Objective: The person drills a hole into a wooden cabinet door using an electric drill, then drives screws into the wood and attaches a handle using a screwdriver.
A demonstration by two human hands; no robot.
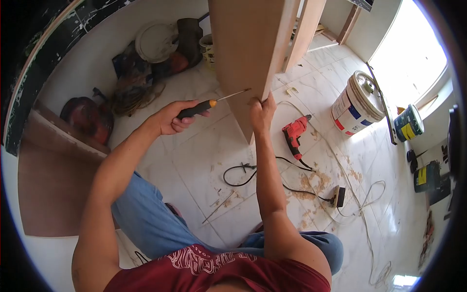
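My left hand (179, 117) is wrapped round the black and yellow handle of a screwdriver (197, 109). Its thin metal shaft points right and up, and the tip meets the face of an upright wooden door panel (245, 44) near a small dark spot. On the panel's right edge my right hand (263, 113) is closed, with the thumb on the near face; the fingers behind it are partly hidden. Right of that hand a red power drill (295, 136) lies on the tiled floor.
Sawdust, a loose cable and a socket block (338, 196) lie on the tiles. A large white bucket (358, 103) and a dark paint pail (409, 123) stand at the right. Bags and tools sit along the left wall, near a brown board (58, 185).
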